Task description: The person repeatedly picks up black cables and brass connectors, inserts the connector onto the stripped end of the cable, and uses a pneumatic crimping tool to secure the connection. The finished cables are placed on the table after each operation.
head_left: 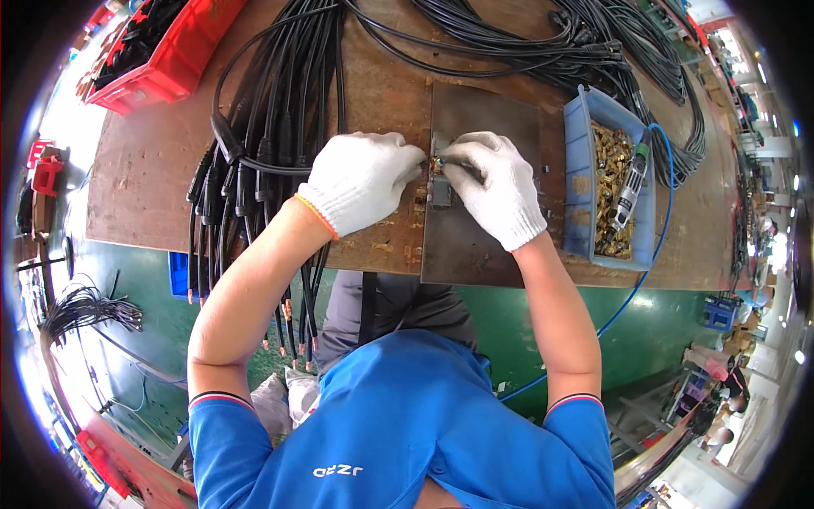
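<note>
My left hand [363,182], in a white knit glove, is closed around a black cable [275,168] that runs in from a Y-shaped splitter [226,138]. My right hand [494,185], gloved the same way, has its thumb and forefinger pinched together right across from it. Between the fingertips shows a small copper-coloured piece [436,164], over a small grey metal block [440,193] on a dark steel plate [483,242]. The fingers hide most of what the right hand pinches.
Black cables [292,68] lie bundled at left, with more coils [509,51] behind. A blue bin [580,182] of brass fittings [612,161] stands at right, a pneumatic tool [629,191] and blue hose [670,170] across it. A red crate [165,76] sits far left.
</note>
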